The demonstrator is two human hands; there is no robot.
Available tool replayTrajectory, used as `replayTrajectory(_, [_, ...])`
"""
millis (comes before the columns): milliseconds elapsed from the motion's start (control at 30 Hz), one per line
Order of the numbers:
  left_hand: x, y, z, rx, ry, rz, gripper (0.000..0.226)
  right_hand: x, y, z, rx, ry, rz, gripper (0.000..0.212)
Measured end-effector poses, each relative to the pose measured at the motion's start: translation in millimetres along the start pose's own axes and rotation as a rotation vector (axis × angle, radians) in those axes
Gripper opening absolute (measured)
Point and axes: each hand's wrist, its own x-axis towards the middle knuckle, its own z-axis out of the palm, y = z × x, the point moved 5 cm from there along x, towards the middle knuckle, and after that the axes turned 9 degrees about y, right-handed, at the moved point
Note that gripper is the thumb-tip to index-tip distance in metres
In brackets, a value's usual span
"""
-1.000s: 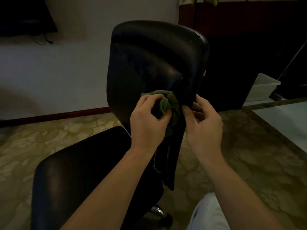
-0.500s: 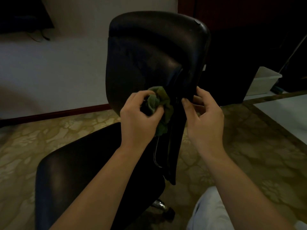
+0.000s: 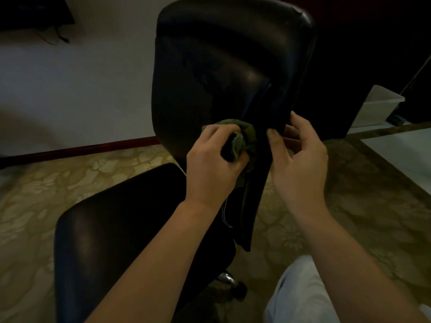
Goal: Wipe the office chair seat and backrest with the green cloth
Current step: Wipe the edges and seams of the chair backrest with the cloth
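Note:
A black office chair fills the middle of the head view, its backrest (image 3: 224, 66) upright and its seat (image 3: 121, 224) low on the left. My left hand (image 3: 212, 164) grips a bunched green cloth (image 3: 245, 138) and holds it against the lower part of the backrest. My right hand (image 3: 298, 164) holds the backrest's right edge, thumb on the near face and fingers curled behind it. The chair's base is mostly hidden under the seat and my arms.
A patterned beige carpet (image 3: 349, 217) lies under the chair. A white wall with a dark red skirting (image 3: 93, 145) stands behind it. A translucent plastic bin (image 3: 377, 108) sits on the floor at the right, beside dark furniture. My light trouser leg (image 3: 300, 297) shows at the bottom.
My left hand has slid the cloth a little to the left and down on the backrest, then back up. My right hand keeps its hold on the edge. The view has tilted downward.

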Motion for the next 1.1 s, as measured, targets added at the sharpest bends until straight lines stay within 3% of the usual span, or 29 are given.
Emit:
replayTrajectory(133, [-19, -20, -9, 0.037, -0.084, -0.073, 0.035, -6, 2, 0, 0.004, -0.038, 0.009, 0.039])
replayTrajectory(300, [-38, -44, -30, -0.001, 0.003, -0.229, 0.030, -21, 18, 2, -0.043, -0.110, 0.056, 0.044])
replayTrajectory(567, [0, -5, -17, -0.017, 0.027, -0.081, 0.032, -29, 30, 2, -0.033, -0.137, 0.110, 0.038])
replayTrajectory(867, [-16, -3, -2, 0.068, 0.026, -0.051, 0.040, -33, 36, 6, 0.005, -0.099, 0.116, 0.036])
replayTrajectory(1000, [-36, -15, -2, 0.111, -0.044, -0.120, 0.041, -30, 36, 3, 0.007, -0.104, 0.096, 0.034])
replayTrajectory(1100, [-55, -31, -8, 0.078, -0.066, -0.269, 0.039, -30, 35, 3, 0.013, -0.112, 0.084, 0.032])
